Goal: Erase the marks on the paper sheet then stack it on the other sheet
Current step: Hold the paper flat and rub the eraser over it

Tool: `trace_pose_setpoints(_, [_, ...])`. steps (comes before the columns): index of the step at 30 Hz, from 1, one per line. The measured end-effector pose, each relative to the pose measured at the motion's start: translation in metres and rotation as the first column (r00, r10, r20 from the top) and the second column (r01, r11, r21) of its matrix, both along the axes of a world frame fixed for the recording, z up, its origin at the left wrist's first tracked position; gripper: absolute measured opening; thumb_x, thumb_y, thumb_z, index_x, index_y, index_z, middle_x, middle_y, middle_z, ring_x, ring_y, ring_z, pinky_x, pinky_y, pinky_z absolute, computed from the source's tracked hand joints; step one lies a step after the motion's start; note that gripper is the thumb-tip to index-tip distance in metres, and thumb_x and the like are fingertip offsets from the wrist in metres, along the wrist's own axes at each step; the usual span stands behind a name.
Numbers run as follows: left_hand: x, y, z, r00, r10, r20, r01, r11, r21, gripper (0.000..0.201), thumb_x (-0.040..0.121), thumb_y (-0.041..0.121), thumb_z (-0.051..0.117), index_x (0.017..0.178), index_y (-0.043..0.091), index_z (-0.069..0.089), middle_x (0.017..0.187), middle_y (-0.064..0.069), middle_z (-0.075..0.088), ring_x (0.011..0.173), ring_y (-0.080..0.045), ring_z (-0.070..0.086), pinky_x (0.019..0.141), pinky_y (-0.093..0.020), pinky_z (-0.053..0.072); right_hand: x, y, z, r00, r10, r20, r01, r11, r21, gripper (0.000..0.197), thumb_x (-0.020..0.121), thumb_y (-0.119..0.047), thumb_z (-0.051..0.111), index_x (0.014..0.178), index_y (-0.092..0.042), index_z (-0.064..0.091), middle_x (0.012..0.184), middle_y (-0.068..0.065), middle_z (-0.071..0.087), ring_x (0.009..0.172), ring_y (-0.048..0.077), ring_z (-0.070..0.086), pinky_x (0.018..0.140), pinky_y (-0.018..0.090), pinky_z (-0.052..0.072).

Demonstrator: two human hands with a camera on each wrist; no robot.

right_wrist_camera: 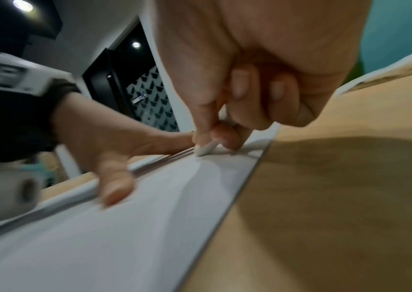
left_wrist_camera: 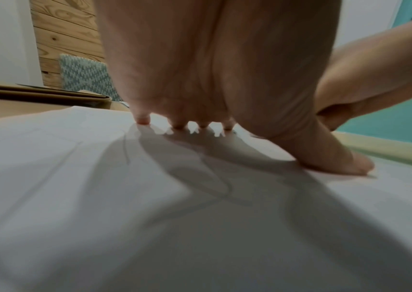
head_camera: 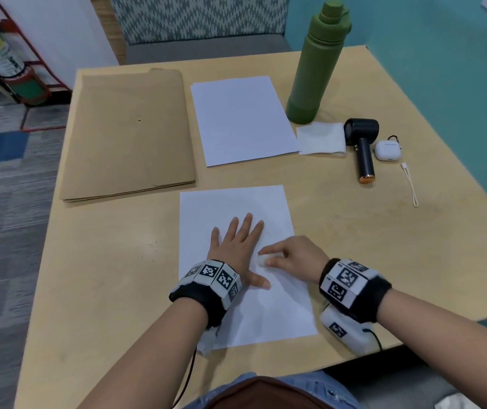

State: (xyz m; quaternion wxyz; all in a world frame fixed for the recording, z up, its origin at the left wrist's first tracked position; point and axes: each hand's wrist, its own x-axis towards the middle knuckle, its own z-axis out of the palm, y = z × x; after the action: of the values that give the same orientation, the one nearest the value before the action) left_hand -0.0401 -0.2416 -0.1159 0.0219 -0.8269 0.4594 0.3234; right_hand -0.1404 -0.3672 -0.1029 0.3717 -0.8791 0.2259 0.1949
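A white paper sheet [head_camera: 236, 202] lies near the table's front edge, with faint pencil lines [left_wrist_camera: 125, 150] on it. My left hand [head_camera: 238, 246] lies flat on it with fingers spread, pressing it down. My right hand [head_camera: 277, 255] pinches a small white eraser [head_camera: 261, 261] and holds its tip on the sheet just right of the left hand. In the right wrist view the eraser [right_wrist_camera: 206, 149] touches the paper between thumb and fingers. A second, blank sheet [head_camera: 242, 119] lies farther back in the middle of the table.
A stack of brown envelopes [head_camera: 127, 134] lies at the back left. A green bottle [head_camera: 316, 63], a folded tissue [head_camera: 320, 138], a dark handheld fan [head_camera: 363, 146], a white earbud case [head_camera: 387, 150] and a cord [head_camera: 410, 184] sit at the right. The table edge [head_camera: 354, 361] is close.
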Motion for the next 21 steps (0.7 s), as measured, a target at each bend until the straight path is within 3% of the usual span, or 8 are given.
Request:
trace_pose_setpoints(3, [0.0,-0.001,0.001,1.0,-0.01,0.003,0.01,1.0,0.006,0.119,0.072,0.063,0.067,0.148,0.029,-0.018,0.154,0.003,-0.029,0.143,-0.024,-0.023,0.112,-0.055,-0.009,0.01,-0.018,0.0,0.98,-0.179,0.091,0.182,0.983,-0.027,0.029,0.084,-0.033,0.061,0.113,-0.029,0.066,0.122,0.0,0.064,0.116,0.016,0.056,0.098,0.029,0.043])
trace_pose_setpoints(6, [-0.001,-0.001,0.0,1.0,-0.009,0.011,0.009,1.0,0.015,0.119,0.071,0.063,0.067,0.148,0.029,-0.018,0.154,0.003,-0.029,0.143,-0.024,-0.023,0.113,-0.055,-0.008,0.003,-0.005,-0.005,0.955,-0.257,0.145,0.261,0.965,-0.008,0.03,0.086,-0.03,0.059,0.115,-0.027,0.064,0.124,-0.001,0.063,0.117,0.015,0.056,0.099,0.028,0.043])
trace_pose_setpoints(10, [-0.001,-0.001,0.001,1.0,-0.012,0.011,0.012,1.0,0.018,0.121,0.07,0.065,0.067,0.148,0.029,-0.017,0.154,0.002,-0.029,0.143,-0.024,-0.024,0.112,-0.055,-0.009,-0.028,0.016,-0.006,0.993,-0.107,0.047,0.105,0.994,0.039,0.03,0.086,-0.03,0.059,0.115,-0.027,0.064,0.122,-0.002,0.064,0.097,0.009,0.058,0.088,0.02,0.04])
trace_pose_setpoints(13, [0.0,-0.001,0.002,1.0,-0.015,0.014,0.015,1.0,0.028,0.121,0.071,0.065,0.067,0.148,0.028,-0.018,0.154,0.002,-0.031,0.143,-0.024,-0.024,0.113,-0.055,-0.009,-0.014,0.004,0.002,1.0,-0.031,-0.006,0.031,1.0,0.003,0.029,0.085,-0.033,0.059,0.114,-0.03,0.065,0.12,-0.001,0.065,0.108,0.014,0.058,0.089,0.022,0.041])
trace_pose_setpoints(17, [-0.001,-0.002,0.001,0.999,-0.027,0.02,0.026,0.999,0.042,0.127,0.067,0.064,0.07,0.147,0.029,-0.021,0.153,0.002,-0.032,0.142,-0.025,-0.025,0.112,-0.056,-0.009,0.013,-0.01,0.001,0.981,-0.162,0.104,0.171,0.982,-0.077,0.03,0.087,-0.033,0.057,0.115,-0.031,0.064,0.12,0.002,0.065,0.113,0.019,0.057,0.091,0.027,0.044])
trace_pose_setpoints(19, [-0.002,-0.002,0.0,0.999,-0.03,0.019,0.029,0.998,0.048,0.128,0.066,0.064,0.071,0.147,0.029,-0.022,0.152,0.002,-0.033,0.142,-0.025,-0.026,0.112,-0.056,-0.01,0.005,-0.01,-0.002,0.984,-0.125,0.127,0.133,0.99,-0.052,0.029,0.086,-0.032,0.058,0.114,-0.028,0.065,0.119,0.002,0.067,0.111,0.016,0.059,0.088,0.022,0.043])
trace_pose_setpoints(21, [-0.001,-0.002,0.001,0.999,-0.033,0.015,0.033,0.998,0.05,0.129,0.065,0.065,0.071,0.147,0.029,-0.022,0.152,0.002,-0.033,0.142,-0.025,-0.026,0.112,-0.056,-0.01,-0.016,-0.012,-0.002,0.996,0.001,0.091,-0.004,0.999,0.032,0.028,0.086,-0.03,0.061,0.112,-0.024,0.067,0.115,-0.001,0.068,0.101,0.006,0.061,0.081,0.011,0.039])
